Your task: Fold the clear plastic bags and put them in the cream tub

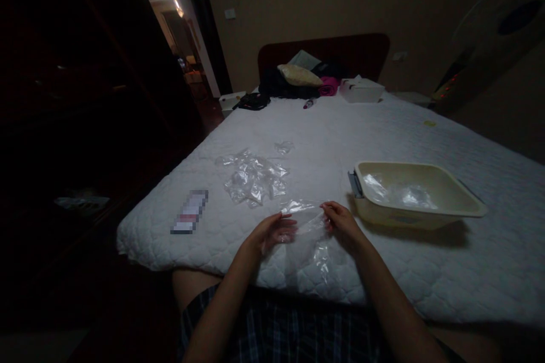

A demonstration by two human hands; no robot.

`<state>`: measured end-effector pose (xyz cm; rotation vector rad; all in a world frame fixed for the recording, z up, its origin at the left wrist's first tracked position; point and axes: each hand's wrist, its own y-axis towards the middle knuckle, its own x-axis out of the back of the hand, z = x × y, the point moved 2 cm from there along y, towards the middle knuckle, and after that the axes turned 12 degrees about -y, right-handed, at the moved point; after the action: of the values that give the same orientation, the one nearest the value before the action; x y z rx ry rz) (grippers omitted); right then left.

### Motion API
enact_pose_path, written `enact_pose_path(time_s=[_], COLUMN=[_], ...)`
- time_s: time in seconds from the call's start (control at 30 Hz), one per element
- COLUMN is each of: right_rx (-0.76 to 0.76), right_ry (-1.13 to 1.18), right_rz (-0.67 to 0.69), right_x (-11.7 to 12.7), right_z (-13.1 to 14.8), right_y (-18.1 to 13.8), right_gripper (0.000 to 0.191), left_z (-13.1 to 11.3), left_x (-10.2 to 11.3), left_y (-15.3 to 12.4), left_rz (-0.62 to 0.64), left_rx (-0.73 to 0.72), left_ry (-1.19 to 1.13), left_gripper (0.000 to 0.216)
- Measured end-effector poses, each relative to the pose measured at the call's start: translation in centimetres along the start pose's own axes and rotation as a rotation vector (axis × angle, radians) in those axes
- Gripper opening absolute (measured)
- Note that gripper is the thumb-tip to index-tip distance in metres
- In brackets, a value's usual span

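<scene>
Clear plastic bag point(307, 226) sits just above the near edge of the mattress point(395, 278), stretched between both hands. Left hand point(275, 233) has fingers curled and pinching one end. Right hand point(342, 226) pinches the other end, so the film spreads out while its lower part hangs loose over the edge. Pile of similar bags point(254, 180) lies just beyond the left hand, within reach. Cream basin point(468, 204) rests beside the right hand, crumpled plastic inside. Small flat card point(189, 211) lies apart, far left.
</scene>
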<state>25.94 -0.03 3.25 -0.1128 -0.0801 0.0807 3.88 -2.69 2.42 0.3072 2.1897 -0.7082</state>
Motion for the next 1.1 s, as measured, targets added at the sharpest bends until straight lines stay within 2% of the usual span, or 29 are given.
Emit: enact_pose_path(time_s=[0.07, 0.17, 0.37, 0.43, 0.5, 0.67, 0.73, 0.87, 1.03, 1.1], right_rx=[0.009, 0.037, 0.060, 0.067, 0.043, 0.004, 0.041, 0.096, 0.186, 0.246], right_ry=[-0.074, -0.131, -0.170, -0.210, -0.239, -0.237, -0.249, -0.313, -0.479, -0.588], right_rz=[0.061, 0.157, 0.167, 0.162, 0.144, 0.063, 0.039, -0.021, -0.052, -0.064], right_x=[0.5, 1.1, 1.9, 1.9, 1.6, 0.6, 0.4, 0.3, 0.7, 0.9], right_z=[1.5, 3.8, 6.2, 5.9, 4.8, 0.8, -0.4, -1.8, -1.0, -0.1], right_y=[-0.5, -1.4, -2.0, -1.3, -0.3, 2.3, 3.0, 3.7, 3.9, 3.8], right_gripper=[0.037, 0.037, 0.034, 0.035, 0.037, 0.036, 0.034, 0.034, 0.029, 0.027], left_z=[-0.5, -0.9, -1.1, -1.0, -0.7, 0.1, -0.1, -0.9, -2.0, -2.1], left_x=[-0.5, -1.9, -4.7, -4.3, -3.1, 0.9, 1.6, 1.7, 2.2, 2.7], left_y=[-1.4, -3.3, -5.1, -4.4, -3.2, 0.0, 0.4, -0.1, -0.8, -0.8], left_rz=[0.066, 0.110, 0.195, 0.161, 0.088, -0.074, -0.107, -0.184, -0.293, -0.290], left_rx=[0.071, 0.092, 0.152, 0.142, 0.117, 0.241, 0.208, 0.125, -0.146, -0.234], left_ry=[0.013, 0.043, 0.031, 0.002, -0.049, -0.064, -0.056, 0.085, 0.384, 0.458], left_gripper=[0.032, 0.034, 0.038, 0.038, 0.038, 0.037, 0.034, 0.031, 0.033, 0.035])
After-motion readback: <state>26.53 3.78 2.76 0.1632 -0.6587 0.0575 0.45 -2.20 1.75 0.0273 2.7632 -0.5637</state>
